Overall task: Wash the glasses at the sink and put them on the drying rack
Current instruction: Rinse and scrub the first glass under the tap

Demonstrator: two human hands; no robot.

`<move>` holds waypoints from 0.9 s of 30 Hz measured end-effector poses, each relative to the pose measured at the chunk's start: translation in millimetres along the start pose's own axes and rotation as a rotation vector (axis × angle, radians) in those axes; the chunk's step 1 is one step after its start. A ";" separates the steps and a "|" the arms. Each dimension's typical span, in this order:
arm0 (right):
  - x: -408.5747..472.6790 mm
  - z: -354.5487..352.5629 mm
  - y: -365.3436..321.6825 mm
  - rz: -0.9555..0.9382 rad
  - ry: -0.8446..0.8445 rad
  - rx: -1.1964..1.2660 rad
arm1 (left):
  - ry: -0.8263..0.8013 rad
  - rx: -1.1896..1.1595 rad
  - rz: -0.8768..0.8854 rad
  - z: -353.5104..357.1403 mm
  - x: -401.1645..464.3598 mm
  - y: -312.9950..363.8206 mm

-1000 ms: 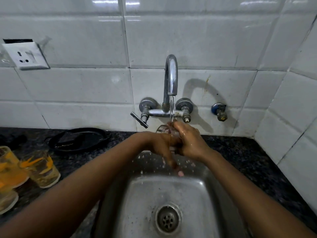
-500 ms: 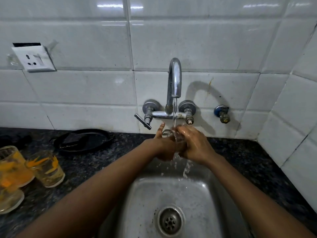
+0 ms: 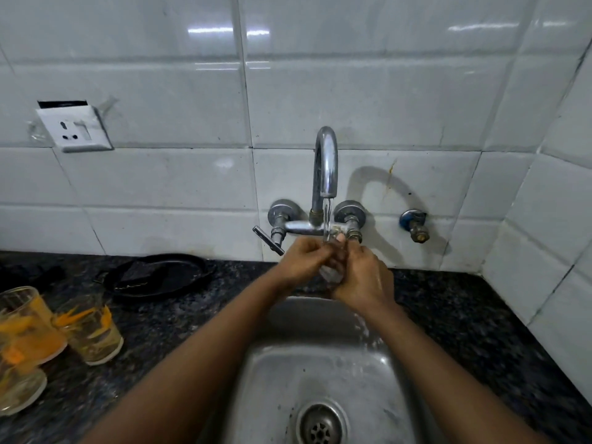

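Under the running tap (image 3: 326, 168), both hands hold a small clear glass (image 3: 331, 271) above the steel sink (image 3: 323, 366). My left hand (image 3: 304, 262) grips it from the left and my right hand (image 3: 363, 277) from the right. The fingers hide most of the glass. The stream of water falls onto it between the two hands. On the dark counter at the left stand three glasses with an orange print: a small one (image 3: 91, 333), a taller one (image 3: 27, 325) and one at the frame's edge (image 3: 16, 389). No drying rack is in view.
A black pan (image 3: 157, 277) lies on the granite counter (image 3: 464, 322) behind the glasses. The tap's lever handle (image 3: 267, 240) sticks out to the left, and a capped valve (image 3: 415, 224) sits on the wall to the right. White tiled walls close off the back and right.
The hands have lifted the glass a little, closer under the spout, and shifted their grip on it. My view has tilted up slightly. The counter glasses have not moved.
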State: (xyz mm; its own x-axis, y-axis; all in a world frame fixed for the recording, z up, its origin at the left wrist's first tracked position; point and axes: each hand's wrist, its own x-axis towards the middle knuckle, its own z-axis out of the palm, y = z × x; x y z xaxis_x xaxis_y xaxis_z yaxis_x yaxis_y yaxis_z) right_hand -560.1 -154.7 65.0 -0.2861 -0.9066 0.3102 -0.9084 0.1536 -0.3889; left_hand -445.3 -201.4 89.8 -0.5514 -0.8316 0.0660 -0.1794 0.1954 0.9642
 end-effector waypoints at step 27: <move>-33.2 -7.4 1.0 0.160 -0.425 0.648 | 0.489 -0.073 -0.090 27.5 9.3 -7.4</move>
State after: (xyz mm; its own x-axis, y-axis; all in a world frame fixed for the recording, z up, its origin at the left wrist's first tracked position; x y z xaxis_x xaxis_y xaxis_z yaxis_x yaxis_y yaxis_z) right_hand -553.8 -121.6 60.7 -0.1384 -0.9854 -0.0989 -0.4703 0.1533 -0.8691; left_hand -471.6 -196.3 76.3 -0.0873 -0.9932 0.0776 -0.1418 0.0895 0.9858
